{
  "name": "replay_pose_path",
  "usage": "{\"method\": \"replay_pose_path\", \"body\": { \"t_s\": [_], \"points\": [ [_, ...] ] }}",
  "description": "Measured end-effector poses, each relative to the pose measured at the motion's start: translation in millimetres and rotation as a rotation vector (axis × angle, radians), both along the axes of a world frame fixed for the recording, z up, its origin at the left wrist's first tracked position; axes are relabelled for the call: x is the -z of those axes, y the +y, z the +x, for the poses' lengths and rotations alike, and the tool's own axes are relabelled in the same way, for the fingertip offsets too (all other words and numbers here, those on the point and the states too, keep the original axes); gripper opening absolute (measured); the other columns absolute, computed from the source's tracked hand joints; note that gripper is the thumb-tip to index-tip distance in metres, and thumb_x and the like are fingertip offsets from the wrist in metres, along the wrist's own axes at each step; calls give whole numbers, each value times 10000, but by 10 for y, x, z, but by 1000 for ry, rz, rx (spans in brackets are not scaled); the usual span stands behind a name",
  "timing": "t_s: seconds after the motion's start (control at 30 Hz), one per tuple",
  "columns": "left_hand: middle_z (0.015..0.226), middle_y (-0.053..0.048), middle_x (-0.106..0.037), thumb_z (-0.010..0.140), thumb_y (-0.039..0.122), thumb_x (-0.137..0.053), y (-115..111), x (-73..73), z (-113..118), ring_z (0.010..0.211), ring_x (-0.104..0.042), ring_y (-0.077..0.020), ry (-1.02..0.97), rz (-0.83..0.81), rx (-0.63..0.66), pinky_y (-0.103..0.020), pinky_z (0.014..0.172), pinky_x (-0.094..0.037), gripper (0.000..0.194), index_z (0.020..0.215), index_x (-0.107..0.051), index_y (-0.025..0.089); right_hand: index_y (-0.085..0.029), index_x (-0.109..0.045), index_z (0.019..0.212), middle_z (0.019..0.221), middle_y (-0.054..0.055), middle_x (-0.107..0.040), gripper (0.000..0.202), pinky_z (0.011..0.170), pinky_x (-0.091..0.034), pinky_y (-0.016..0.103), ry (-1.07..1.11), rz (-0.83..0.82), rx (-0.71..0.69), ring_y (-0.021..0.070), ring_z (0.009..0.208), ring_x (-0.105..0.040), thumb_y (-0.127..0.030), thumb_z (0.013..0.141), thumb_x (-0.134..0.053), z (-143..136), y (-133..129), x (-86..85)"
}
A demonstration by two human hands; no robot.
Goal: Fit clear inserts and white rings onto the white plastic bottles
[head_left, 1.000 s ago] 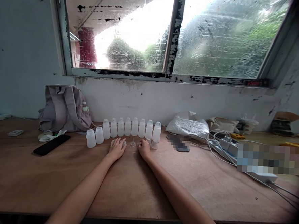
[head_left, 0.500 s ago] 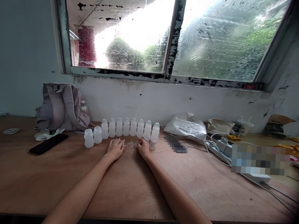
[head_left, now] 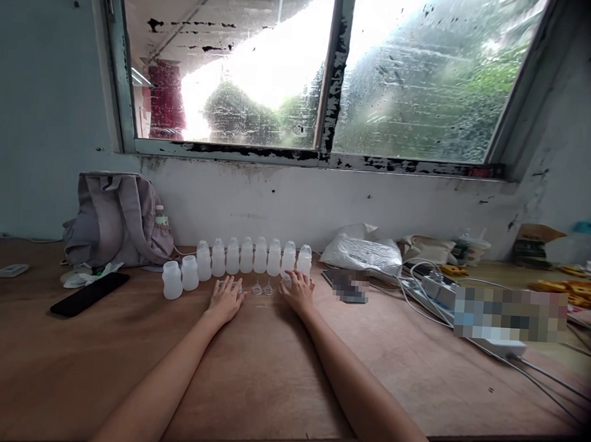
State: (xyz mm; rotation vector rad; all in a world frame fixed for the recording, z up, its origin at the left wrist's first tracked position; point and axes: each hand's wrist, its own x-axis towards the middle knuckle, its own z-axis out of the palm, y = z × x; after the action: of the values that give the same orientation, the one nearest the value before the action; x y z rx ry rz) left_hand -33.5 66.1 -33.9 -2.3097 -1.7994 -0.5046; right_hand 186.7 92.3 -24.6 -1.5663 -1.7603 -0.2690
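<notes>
Several frosted white baby bottles [head_left: 246, 256] with clear tops stand in a row near the wall. Two more frosted bottles [head_left: 172, 281], without tops, end the row on the left. Two small clear bottle nipples [head_left: 268, 289] rest on the table between my hands. My left hand [head_left: 225, 299] lies with spread fingers over some clear pieces, partly hidden beneath it. Over a clear piece in front of the row's right end, my right hand [head_left: 298, 292] has its fingers apart; whether it touches the piece is unclear.
A grey backpack [head_left: 120, 220] leans on the wall at left, with a black phone [head_left: 89, 294] before it. To the right lie a partly blurred dark device [head_left: 344, 285], a silver package [head_left: 363, 255] and a white power strip [head_left: 498, 343] with trailing cables.
My right hand has moved right, away from the two clear nipples, and its fingers have spread. The left hand stays nearly in place. The camera view has shifted slightly.
</notes>
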Motion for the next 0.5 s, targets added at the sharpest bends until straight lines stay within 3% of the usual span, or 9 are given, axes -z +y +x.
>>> {"method": "replay_pose_path", "body": {
  "t_s": [0.13, 0.4, 0.5],
  "points": [
    [1321, -111, -374, 862, 438, -245, -19, -25, 7, 1235, -292, -242, 21, 36, 7, -440, 1003, -190, 488, 1270, -368, 201, -213, -551, 1012, 1059, 98, -529, 302, 886, -205, 475, -7, -87, 16, 266, 1045, -392, -333, 739, -502, 24, 55, 40],
    [1275, -115, -434, 860, 467, -223, -62, -25, 15, 1192, -352, -252, 16, 39, 3, -462, 996, -180, 505, 1220, -435, 182, -225, -577, 932, 1014, 80, -535, 243, 878, -199, 461, -29, -102, 34, 258, 1055, -371, -288, 717, -482, 92, 44, 12],
    [1202, -100, -507, 864, 430, -253, -43, -158, -21, 1136, -412, -240, -25, 149, 23, -431, 980, -214, 445, 1131, -506, 180, -239, -584, 941, 1064, 66, -521, 259, 896, -175, 456, -19, -58, 55, 260, 1085, -347, -271, 706, -482, 106, 40, 17]
  ]
}}
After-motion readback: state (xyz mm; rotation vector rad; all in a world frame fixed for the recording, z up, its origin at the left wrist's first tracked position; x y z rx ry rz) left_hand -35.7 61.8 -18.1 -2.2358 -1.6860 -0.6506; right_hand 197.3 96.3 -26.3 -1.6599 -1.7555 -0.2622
